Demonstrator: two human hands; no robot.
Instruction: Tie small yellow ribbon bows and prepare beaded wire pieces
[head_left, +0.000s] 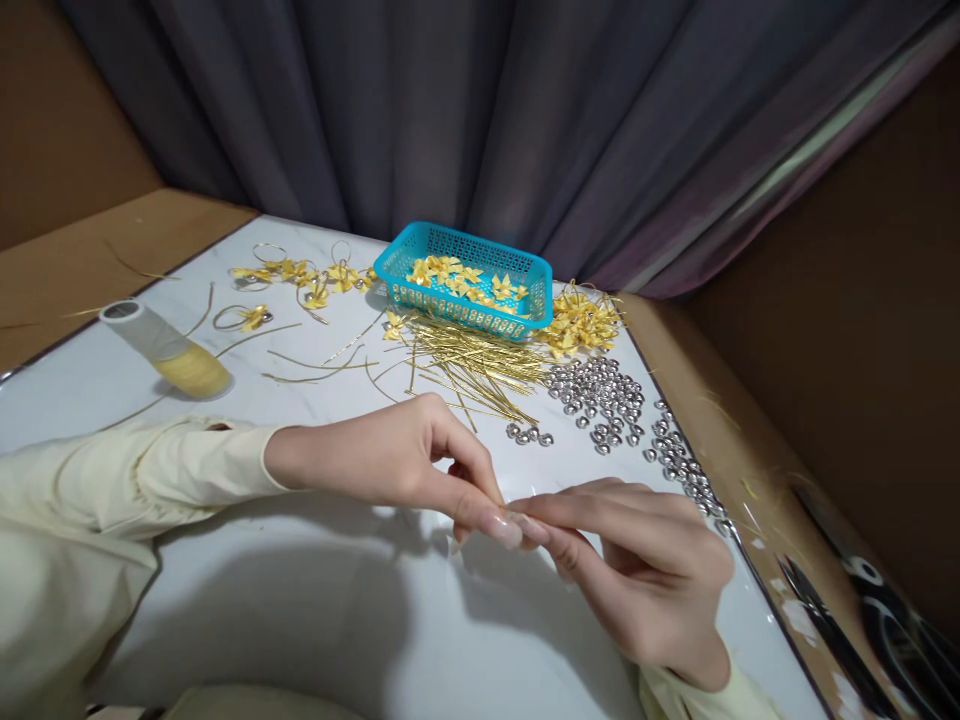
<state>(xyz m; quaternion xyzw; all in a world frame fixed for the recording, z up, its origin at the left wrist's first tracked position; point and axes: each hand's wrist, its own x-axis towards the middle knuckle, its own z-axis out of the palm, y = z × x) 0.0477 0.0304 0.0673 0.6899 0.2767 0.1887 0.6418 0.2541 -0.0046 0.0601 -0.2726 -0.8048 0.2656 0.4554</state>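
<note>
- Resting low over the white marble-look table [300, 600], your left hand [397, 465] reaches in from the left, its thumb and forefinger pinched together at the tips.
- Your right hand [645, 580] comes up from the lower right — its fingers are also drawn to a pinch, meeting the left fingertips [501, 528] above the table's middle.
- Held item: something very small sits between the two pinches; it is too small to tell what it is.
- Sleeves: pale cream cuffs [180, 470] cover both of your forearms.
- Silver beads [600, 395]: a loose heap just beyond your right hand, trailing toward the table's right edge; a few strays lie near the gold strips.
- Gold strips [465, 365]: a spread of thin cut lengths, lying between the beads and the basket, just beyond your left fingers.
- Turquoise basket [529, 268]: a perforated plastic tray at the far side of the table, holding small yellow bows [457, 275].
- Loose bows [581, 320]: a pile just right of the basket, touching its corner.
- Finished loops with bows [300, 272]: laid out to the left of the basket — one more lies alone near the spool.
- Spool of gold thread [169, 350]: lying on its side at the far left, well apart from both hands.
- Curtain [487, 120]: dark grey folds hang behind the table.
</note>
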